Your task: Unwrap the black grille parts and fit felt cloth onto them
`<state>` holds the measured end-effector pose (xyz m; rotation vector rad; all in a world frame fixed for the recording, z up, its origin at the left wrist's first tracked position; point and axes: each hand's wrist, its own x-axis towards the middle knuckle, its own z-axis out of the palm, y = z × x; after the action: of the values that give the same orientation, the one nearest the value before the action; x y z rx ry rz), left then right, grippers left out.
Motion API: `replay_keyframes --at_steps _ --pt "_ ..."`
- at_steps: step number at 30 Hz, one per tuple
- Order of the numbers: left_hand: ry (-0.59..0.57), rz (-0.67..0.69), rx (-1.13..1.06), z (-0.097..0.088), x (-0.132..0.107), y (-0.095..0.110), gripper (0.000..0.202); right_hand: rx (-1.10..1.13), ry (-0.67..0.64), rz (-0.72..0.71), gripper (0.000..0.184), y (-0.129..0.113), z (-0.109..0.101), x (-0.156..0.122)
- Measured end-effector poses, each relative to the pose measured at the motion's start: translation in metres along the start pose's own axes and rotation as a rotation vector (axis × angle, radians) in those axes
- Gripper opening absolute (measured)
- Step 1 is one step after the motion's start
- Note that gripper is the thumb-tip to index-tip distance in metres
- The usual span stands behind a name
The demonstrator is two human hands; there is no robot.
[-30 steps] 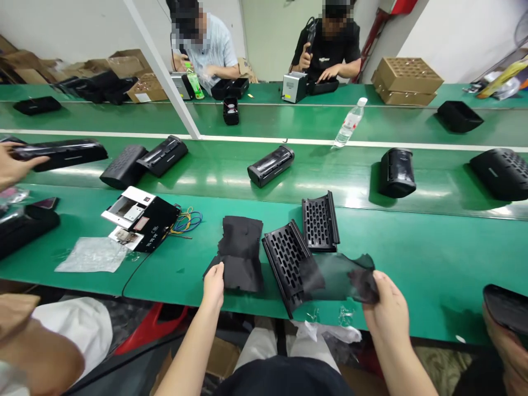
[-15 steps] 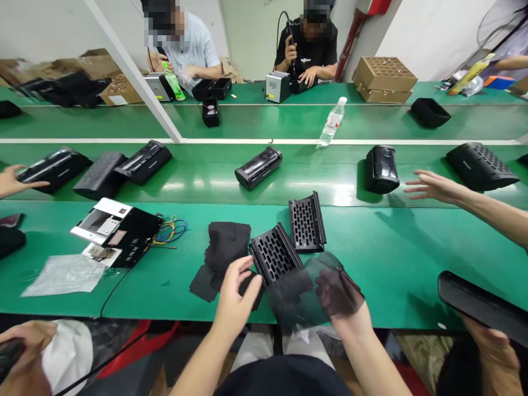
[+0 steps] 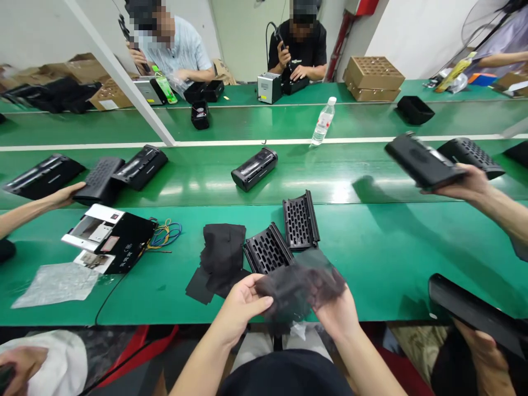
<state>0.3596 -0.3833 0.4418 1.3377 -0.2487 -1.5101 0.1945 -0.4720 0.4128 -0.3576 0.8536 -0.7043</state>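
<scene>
A thin, see-through black mesh sheet (image 3: 284, 291) stretches between my hands above the table's near edge. My left hand (image 3: 241, 308) pinches its left side between thumb and fingers. At the other end, my right hand (image 3: 340, 311) holds the sheet, its fingers partly veiled behind the mesh. Just beyond lies a black slotted grille panel (image 3: 268, 250), its near part covered by the sheet. A second slotted grille panel (image 3: 300, 220) rests behind it to the right. Left of these is a loose pile of black sheets (image 3: 223, 250).
A black-and-white machine (image 3: 111, 236) with cables and a plastic bag (image 3: 58, 283) are at left. Black housings (image 3: 254, 169) sit along the belt, with a water bottle (image 3: 323, 122) behind. At right, a co-worker's hand (image 3: 466, 184) lifts a housing (image 3: 424, 159); others work opposite.
My left hand has come right and taken hold of the mesh sheet's left side. The co-worker's hand at right has lifted a housing; the one at left has moved to another housing.
</scene>
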Motion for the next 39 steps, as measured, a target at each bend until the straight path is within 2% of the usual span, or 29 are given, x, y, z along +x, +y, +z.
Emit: replay_keyframes --at_steps 3,4,6,9,11,14,16,20,23,27,30,32,35,39 --pt "-0.033 0.006 0.104 -0.004 0.003 0.006 0.029 0.013 -0.082 0.133 0.053 -0.003 -0.005 -0.002" --pt "-0.044 0.000 0.140 -0.005 0.003 0.008 0.028 -0.004 -0.077 0.154 0.052 -0.004 -0.008 -0.001" --pt "-0.069 -0.021 0.223 -0.010 0.005 0.008 0.026 -0.090 -0.036 0.165 0.039 -0.003 -0.016 0.000" --pt "-0.106 -0.022 0.402 -0.019 0.011 0.006 0.023 -0.311 -0.008 0.150 0.026 0.005 -0.033 0.000" --pt "-0.054 0.048 0.565 -0.025 0.021 0.006 0.023 -0.458 -0.024 0.141 0.027 0.015 -0.044 -0.002" --pt "0.125 0.222 0.849 -0.030 0.043 0.012 0.024 -0.596 -0.011 0.153 0.034 0.040 -0.052 -0.003" --pt "0.210 0.310 1.085 -0.028 0.060 0.019 0.021 -0.646 0.007 0.172 0.039 0.059 -0.050 0.000" --pt "0.255 0.376 1.443 -0.016 0.089 0.034 0.011 -0.735 0.024 0.133 0.046 0.086 -0.037 0.017" --pt "0.260 0.407 1.505 -0.010 0.108 0.039 0.011 -0.918 0.038 0.090 0.051 0.087 -0.030 0.028" --pt "0.230 0.392 1.567 -0.011 0.128 0.038 0.006 -1.293 0.084 0.002 0.050 0.071 -0.030 0.029" --pt "0.220 0.361 1.597 -0.013 0.133 0.035 0.007 -1.547 0.173 -0.075 0.047 0.062 -0.034 0.026" --pt "0.223 0.360 1.609 -0.012 0.132 0.034 0.008 -1.638 0.260 -0.115 0.044 0.059 -0.040 0.026" --pt "0.213 0.391 1.605 -0.010 0.125 0.037 0.009 -1.565 0.295 -0.170 0.038 0.060 -0.052 0.031" --pt "0.195 0.419 1.566 -0.008 0.114 0.043 0.007 -1.230 0.182 -0.183 0.038 0.066 -0.063 0.038"
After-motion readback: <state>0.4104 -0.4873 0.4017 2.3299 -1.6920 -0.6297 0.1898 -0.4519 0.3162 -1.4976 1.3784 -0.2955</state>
